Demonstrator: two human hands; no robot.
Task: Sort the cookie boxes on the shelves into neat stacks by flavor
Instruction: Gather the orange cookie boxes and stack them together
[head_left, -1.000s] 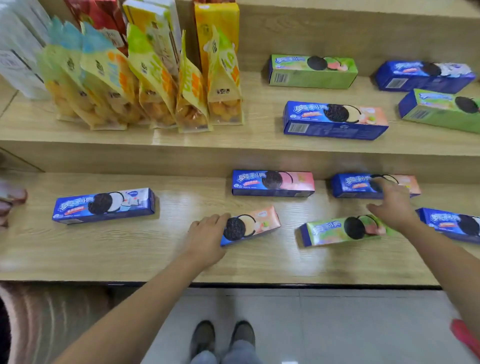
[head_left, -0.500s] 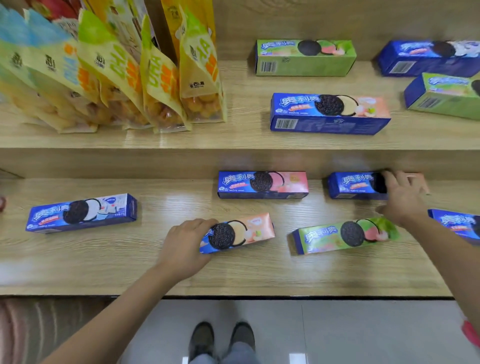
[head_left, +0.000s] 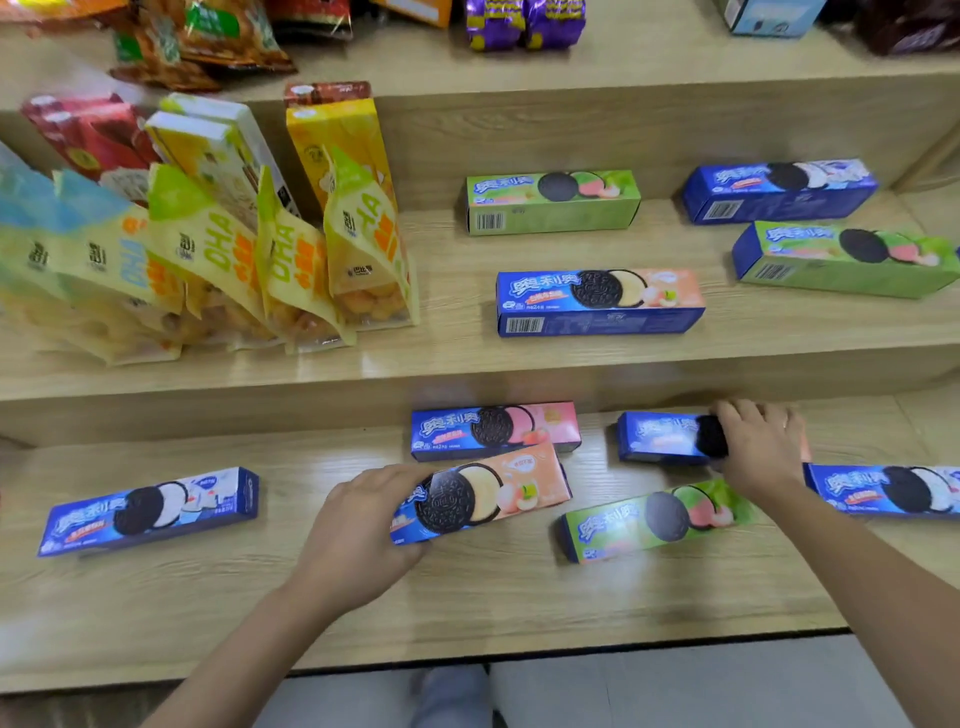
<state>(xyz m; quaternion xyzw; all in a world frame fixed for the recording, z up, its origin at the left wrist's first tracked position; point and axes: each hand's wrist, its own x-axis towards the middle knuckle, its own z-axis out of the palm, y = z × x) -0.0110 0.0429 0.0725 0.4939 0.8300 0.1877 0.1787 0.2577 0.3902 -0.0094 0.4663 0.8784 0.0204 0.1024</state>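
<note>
My left hand (head_left: 358, 530) grips the left end of a peach-orange cookie box (head_left: 498, 493), lifted and tilted over the lower shelf. My right hand (head_left: 758, 447) is closed over the right end of a blue-and-peach box (head_left: 660, 436) at the back of that shelf. Between them lies a pink box (head_left: 498, 428). A green box (head_left: 654, 519) lies in front. Blue-and-white boxes lie at far left (head_left: 150, 512) and far right (head_left: 888, 491). On the middle shelf are a green box (head_left: 553, 200), a peach box (head_left: 597, 301), a blue box (head_left: 779, 189) and another green box (head_left: 847, 257).
Yellow snack pouches (head_left: 218, 270) lean in a row on the left of the middle shelf, with upright red and yellow cartons (head_left: 332, 140) behind. More snack bags sit on the top shelf (head_left: 649, 57). The lower shelf's front edge (head_left: 467, 660) runs above the floor and my shoes.
The peach-orange box has risen and swung toward the pink box in my left hand. My right hand has closed further over the blue-and-peach box. The view has tilted upward.
</note>
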